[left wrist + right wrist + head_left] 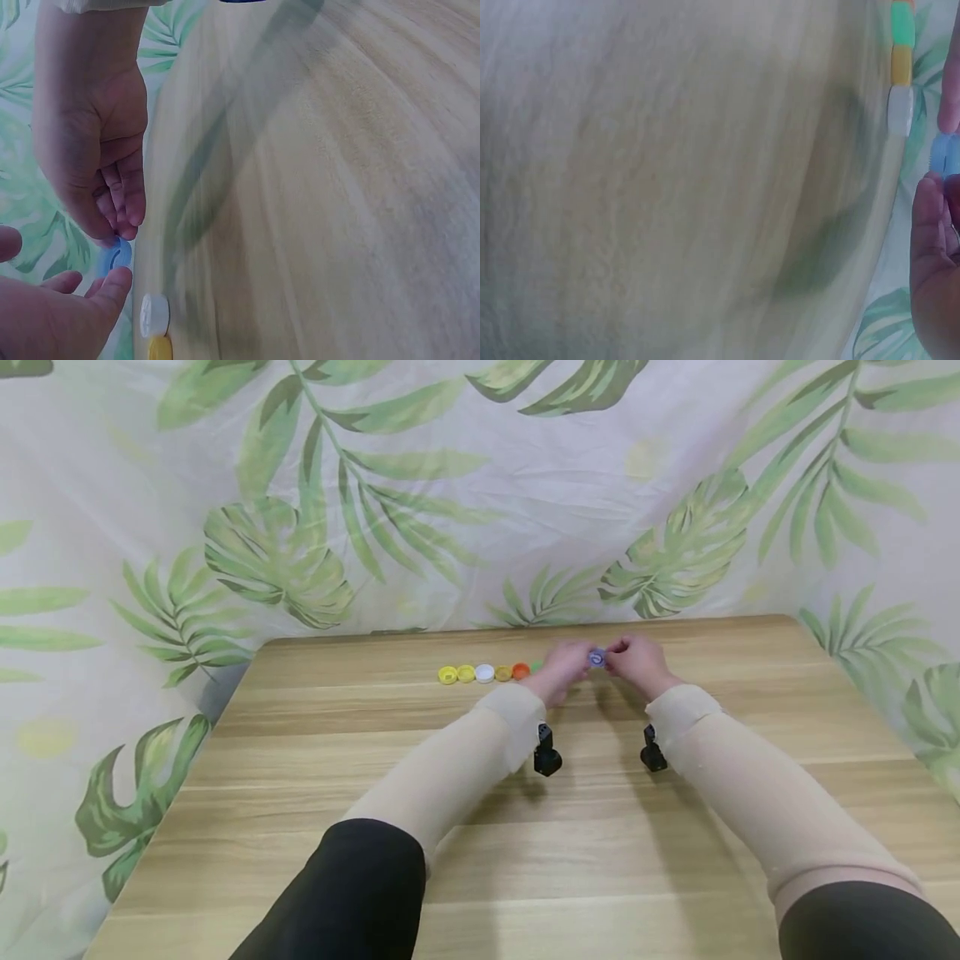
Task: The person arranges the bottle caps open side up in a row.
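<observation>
A blue bottle cap [597, 658] is held up between both hands above the far part of the table. My left hand [567, 662] pinches its left edge, while the fingertips of my right hand [634, 660] pinch the opposite edge. In the left wrist view, the blue cap [116, 256] sits between the two hands' fingertips. A row of caps lies to the left: yellow [447, 675], yellow [467, 673], white [484, 673], gold [503, 672], orange [521, 671] and green [536, 667]. Hidden behind my left hand in the head view, another white cap [900, 110] ends the row beside a gold one [901, 64].
The wooden table [360, 760] reaches back to a leaf-patterned cloth [420, 527], close behind the row of caps. Black wrist cameras [547, 752] hang under both sleeves.
</observation>
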`<state>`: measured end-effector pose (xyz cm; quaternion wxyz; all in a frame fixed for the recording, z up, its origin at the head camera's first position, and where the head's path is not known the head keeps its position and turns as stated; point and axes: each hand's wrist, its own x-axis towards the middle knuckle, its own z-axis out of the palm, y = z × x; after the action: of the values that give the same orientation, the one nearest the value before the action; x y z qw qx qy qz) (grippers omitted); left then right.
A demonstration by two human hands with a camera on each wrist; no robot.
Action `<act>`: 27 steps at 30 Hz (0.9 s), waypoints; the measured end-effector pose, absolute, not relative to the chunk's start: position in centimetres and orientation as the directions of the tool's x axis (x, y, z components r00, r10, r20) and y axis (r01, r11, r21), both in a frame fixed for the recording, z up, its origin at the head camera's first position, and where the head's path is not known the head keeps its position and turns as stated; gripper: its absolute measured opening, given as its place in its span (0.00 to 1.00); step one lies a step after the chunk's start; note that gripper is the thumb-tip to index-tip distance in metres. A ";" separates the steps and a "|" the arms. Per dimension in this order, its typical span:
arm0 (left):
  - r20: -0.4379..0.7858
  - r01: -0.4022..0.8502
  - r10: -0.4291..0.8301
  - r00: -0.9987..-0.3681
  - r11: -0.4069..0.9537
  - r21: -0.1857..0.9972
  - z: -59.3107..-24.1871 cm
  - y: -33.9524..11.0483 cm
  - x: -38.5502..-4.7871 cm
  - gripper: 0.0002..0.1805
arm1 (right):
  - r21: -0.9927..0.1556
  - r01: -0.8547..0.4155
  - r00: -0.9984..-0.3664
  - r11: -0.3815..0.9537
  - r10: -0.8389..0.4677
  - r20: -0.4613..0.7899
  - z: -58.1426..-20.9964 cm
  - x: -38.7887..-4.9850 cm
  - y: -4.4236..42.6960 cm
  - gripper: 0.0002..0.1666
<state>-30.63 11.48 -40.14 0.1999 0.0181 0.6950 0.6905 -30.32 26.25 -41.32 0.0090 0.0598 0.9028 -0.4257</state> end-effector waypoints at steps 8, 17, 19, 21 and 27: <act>-0.271 -0.291 0.321 -0.908 -0.016 0.957 -40.4 12.8 -30.5 0.22 | -0.765 0.150 -0.989 0.627 0.105 -0.108 -41.9 -30.9 27.5 0.16; -0.310 -0.370 0.413 -0.857 -0.071 0.926 -40.4 13.9 -30.7 0.26 | -0.878 0.256 -0.967 0.405 0.108 -0.233 -42.1 -31.1 28.2 0.22; -0.328 -0.389 0.412 -0.850 -0.072 0.918 -40.6 13.9 -30.7 0.27 | -0.879 0.274 -0.962 0.391 0.104 -0.253 -42.2 -31.2 28.1 0.23; -0.339 -0.404 0.412 -0.846 -0.079 0.911 -40.8 13.9 -30.7 0.28 | -0.877 0.294 -0.956 0.379 0.105 -0.275 -42.4 -31.2 28.1 0.24; -0.311 -0.395 0.354 -0.882 -0.197 0.897 -40.7 12.4 -31.3 0.26 | -0.877 0.340 -0.940 0.339 0.133 -0.314 -42.3 -31.4 27.8 0.26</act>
<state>-31.30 12.35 -40.75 0.2421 -0.0177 0.5856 0.7734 -31.39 27.79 -42.26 0.0932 0.1457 0.8128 -0.5562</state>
